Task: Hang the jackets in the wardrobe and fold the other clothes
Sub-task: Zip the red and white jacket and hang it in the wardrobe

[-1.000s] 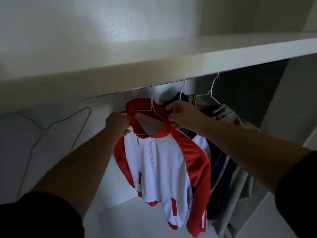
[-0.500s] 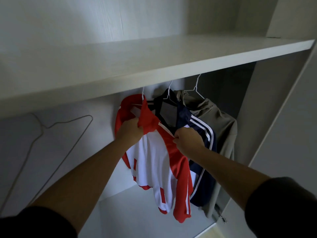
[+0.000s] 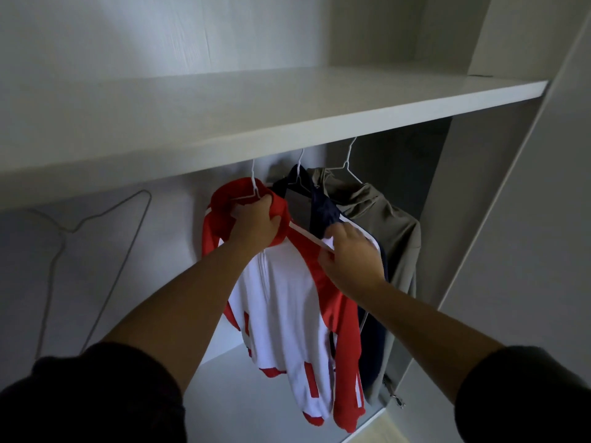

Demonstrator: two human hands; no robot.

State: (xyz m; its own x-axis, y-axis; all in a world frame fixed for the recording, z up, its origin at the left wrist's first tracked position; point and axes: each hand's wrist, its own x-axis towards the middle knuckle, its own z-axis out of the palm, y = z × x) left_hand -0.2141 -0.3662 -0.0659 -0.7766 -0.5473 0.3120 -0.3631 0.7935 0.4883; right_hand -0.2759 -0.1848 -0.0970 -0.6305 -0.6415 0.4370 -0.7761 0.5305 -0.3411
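A red and white jacket [image 3: 281, 302] hangs on a white wire hanger [image 3: 254, 180] under the wardrobe shelf. My left hand [image 3: 256, 222] grips its red collar just below the hanger hook. My right hand [image 3: 348, 257] pinches the jacket's right shoulder seam where a white stripe runs. Behind it hang a navy jacket [image 3: 323, 209] with white stripes and a khaki jacket [image 3: 383, 225], each on its own white hanger. The rail itself is hidden behind the shelf edge.
A wide white shelf [image 3: 256, 110] juts out above the hanging clothes. A bare wire hanger [image 3: 96, 238] hangs at the left against the back wall. The wardrobe's right side panel [image 3: 499, 219] stands close to the khaki jacket. The white wardrobe floor [image 3: 256, 394] lies below.
My left hand moved up onto the red collar near the hook. My right hand slid from the collar down to the shoulder seam. The view shifted so the jackets sit more to the centre.
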